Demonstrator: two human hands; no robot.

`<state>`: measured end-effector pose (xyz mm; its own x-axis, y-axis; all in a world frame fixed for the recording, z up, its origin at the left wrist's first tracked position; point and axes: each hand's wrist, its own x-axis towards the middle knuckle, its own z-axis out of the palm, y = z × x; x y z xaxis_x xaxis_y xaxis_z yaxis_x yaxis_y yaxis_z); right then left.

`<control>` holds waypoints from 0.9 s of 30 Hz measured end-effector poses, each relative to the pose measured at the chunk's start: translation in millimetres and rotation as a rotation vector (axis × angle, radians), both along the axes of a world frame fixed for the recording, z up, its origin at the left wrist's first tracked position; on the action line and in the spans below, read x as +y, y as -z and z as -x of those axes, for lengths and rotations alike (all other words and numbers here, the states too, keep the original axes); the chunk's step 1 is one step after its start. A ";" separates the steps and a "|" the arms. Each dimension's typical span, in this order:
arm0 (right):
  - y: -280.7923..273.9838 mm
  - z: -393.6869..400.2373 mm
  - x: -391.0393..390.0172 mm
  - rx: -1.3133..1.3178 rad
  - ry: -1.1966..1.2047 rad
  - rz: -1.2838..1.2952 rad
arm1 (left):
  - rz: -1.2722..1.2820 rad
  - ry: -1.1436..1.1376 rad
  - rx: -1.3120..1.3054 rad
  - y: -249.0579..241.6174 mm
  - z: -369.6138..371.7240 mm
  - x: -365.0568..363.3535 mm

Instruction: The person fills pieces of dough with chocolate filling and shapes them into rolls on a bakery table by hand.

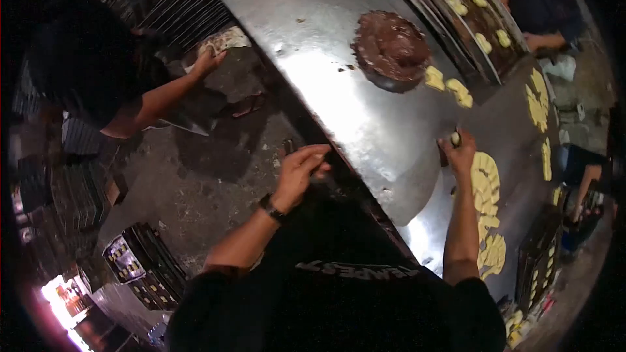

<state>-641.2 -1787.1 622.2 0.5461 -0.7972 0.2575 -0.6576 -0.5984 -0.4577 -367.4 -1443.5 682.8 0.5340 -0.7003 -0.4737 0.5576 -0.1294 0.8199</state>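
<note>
My left hand, a dark band at its wrist, hangs beside the metal table's near edge, its fingers curled together; whether anything is in them is too dark to tell. Over the tabletop, my right hand is closed around a small pale piece. Just beyond that hand lie yellow dough pieces, close to a mound of brown paste. More flat yellow dough strips lie beside my right forearm.
Trays with dough pieces stand at the table's far side. On the left, a person in dark clothes holds a pale, stained item. Other people are at the right. Stacked trays stand at lower left.
</note>
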 end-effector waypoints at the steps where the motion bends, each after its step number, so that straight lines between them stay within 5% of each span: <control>1: 7.2 2.0 -1.6 -0.062 -0.031 0.042 | -0.053 -0.058 0.021 -5.8 4.9 9.1; 5: -46.9 -42.5 2.6 -0.110 0.153 0.100 | -0.096 -0.224 0.037 -6.6 1.8 37.8; 7: -48.6 -68.8 -16.7 -0.130 0.246 -0.070 | -0.099 -0.181 0.013 -0.5 -9.5 36.7; 12: -22.8 -136.0 -75.7 0.026 -0.110 -0.226 | -0.060 0.047 -0.051 4.5 -51.9 16.2; 13: -6.5 -142.0 -83.8 0.000 -0.214 0.100 | -0.056 0.048 -0.054 -1.3 -63.4 12.7; 14: -34.7 -157.6 -75.8 0.085 -0.315 -0.017 | -0.039 0.046 -0.058 -4.5 -77.8 6.1; 18: -37.5 -171.3 -87.6 0.376 -0.223 -0.152 | 0.035 0.108 -0.080 -2.4 -139.1 -2.5; 20: -20.4 -150.6 -97.3 0.487 -0.247 0.072 | 0.044 0.176 -0.080 2.0 -160.0 -8.1; 27: -44.5 -70.9 -15.0 -0.541 0.231 -0.812 | 0.307 0.541 -0.116 23.5 -122.3 -75.9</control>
